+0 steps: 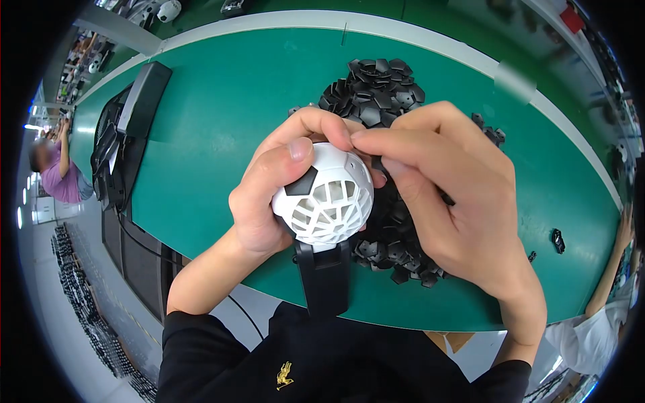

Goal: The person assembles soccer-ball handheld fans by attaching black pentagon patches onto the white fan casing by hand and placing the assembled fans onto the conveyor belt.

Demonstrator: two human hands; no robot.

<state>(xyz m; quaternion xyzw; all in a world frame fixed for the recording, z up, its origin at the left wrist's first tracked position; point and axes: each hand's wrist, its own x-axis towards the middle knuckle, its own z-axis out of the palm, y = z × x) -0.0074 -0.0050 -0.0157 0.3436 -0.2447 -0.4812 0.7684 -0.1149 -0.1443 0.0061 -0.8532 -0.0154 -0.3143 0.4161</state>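
Observation:
My left hand [259, 188] is closed around a white football-shaped shell [329, 209] with an open lattice front. A black pentagon panel [302, 183] sits on the shell's upper left, just below my left thumb. Under the ball a black stand [324, 279] extends down past the table edge. My right hand [460, 185] is closed in a pinch at the shell's upper right, its fingertips close to my left index finger. Whatever that pinch holds is hidden. Behind and beneath my hands lies a heap of black pentagon pieces [376, 94], partly covered by my right hand.
A black device [138, 101] with a cable stands on the left of the green table [215, 87]. Small black parts [558, 240] lie at the right. One person [59, 174] sits far left; another person's arm [615, 258] rests at the right edge.

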